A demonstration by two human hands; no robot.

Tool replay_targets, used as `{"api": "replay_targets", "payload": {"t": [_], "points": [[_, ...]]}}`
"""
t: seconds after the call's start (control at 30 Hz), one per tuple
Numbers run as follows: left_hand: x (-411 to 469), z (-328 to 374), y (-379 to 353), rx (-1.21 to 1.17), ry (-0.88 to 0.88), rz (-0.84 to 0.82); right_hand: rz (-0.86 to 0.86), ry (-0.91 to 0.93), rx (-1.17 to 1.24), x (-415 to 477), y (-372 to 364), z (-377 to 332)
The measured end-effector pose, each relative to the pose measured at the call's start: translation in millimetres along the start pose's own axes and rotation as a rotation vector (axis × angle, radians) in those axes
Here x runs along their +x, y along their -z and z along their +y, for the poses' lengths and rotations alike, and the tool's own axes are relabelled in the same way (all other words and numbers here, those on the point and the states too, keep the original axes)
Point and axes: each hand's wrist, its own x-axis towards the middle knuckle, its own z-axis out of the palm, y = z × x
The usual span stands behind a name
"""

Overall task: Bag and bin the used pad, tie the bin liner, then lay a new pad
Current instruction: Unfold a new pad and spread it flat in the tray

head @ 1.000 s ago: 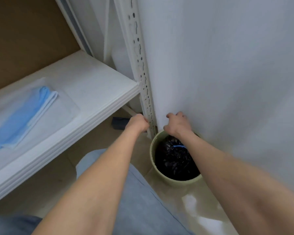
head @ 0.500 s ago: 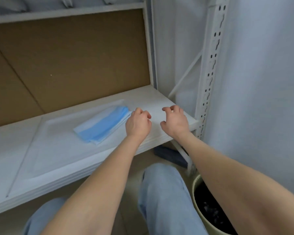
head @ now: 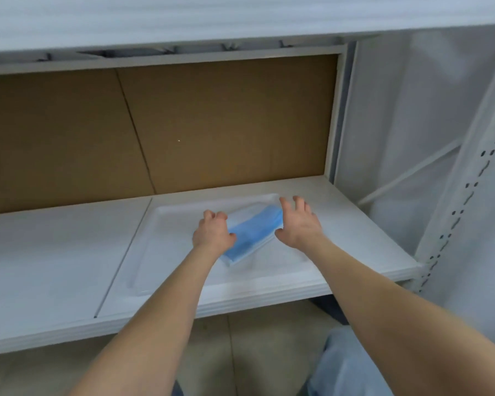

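Note:
A folded blue pad (head: 252,232) lies slanted inside a shallow clear tray (head: 169,252) on the white shelf (head: 55,267). My left hand (head: 212,232) sits on the pad's left end with its fingers curled; whether it grips the pad is hidden by the hand itself. My right hand (head: 296,224) hovers at the pad's right end, fingers spread, its thumb near the pad's edge. The bin and its black liner are out of view.
A brown cardboard back panel (head: 212,124) closes the shelf bay, and an upper shelf (head: 240,18) overhangs it. A perforated white upright (head: 469,195) stands at the right, by a white wall. My knee in blue jeans (head: 346,367) is below the shelf edge.
My view swung up from the bin to the shelf. Both hands left the bin rim, crossed the shelf edge and reached the blue pad in the tray.

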Motion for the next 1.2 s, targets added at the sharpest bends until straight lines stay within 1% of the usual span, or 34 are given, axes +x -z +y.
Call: {"api": "replay_targets", "payload": {"t": [0.17, 0.33, 0.53, 0.6, 0.73, 0.83, 0.93, 1.03, 1.1, 1.17, 1.2], "points": [[21, -34, -2, -0.011, 0.047, -0.132, -0.114, -0.042, 0.001, 24, -16, -17], [32, -49, -14, -0.045, 0.083, -0.234, -0.291, -0.069, 0.025, 38, -46, -25], [48, -57, -23, -0.027, 0.156, -0.355, -0.387, -0.093, 0.094, 51, -74, -20], [48, -57, -26, -0.014, 0.116, -0.395, -0.4, -0.094, 0.089, 52, -79, -19], [48, -52, -28, 0.121, 0.056, -0.419, -0.423, -0.092, 0.099, 57, -80, -17], [45, -50, -29, 0.171, 0.049, -0.424, -0.419, -0.111, 0.113, 60, -74, -9], [41, -48, -27, 0.169, 0.031, -0.427, -0.406, -0.111, 0.098, 58, -69, -3], [39, -46, -28, 0.168, 0.079, -0.436, -0.415, -0.12, 0.145, 56, -67, -2], [36, -40, -28, 0.226, 0.101, -0.346, -0.327, -0.154, 0.202, 57, -63, -4], [37, -35, -30, 0.25, 0.015, -0.247, -0.218, -0.239, 0.242, 61, -61, -4], [37, -33, -33, 0.217, -0.035, -0.24, -0.19, -0.291, 0.276, 63, -61, -4]]}}
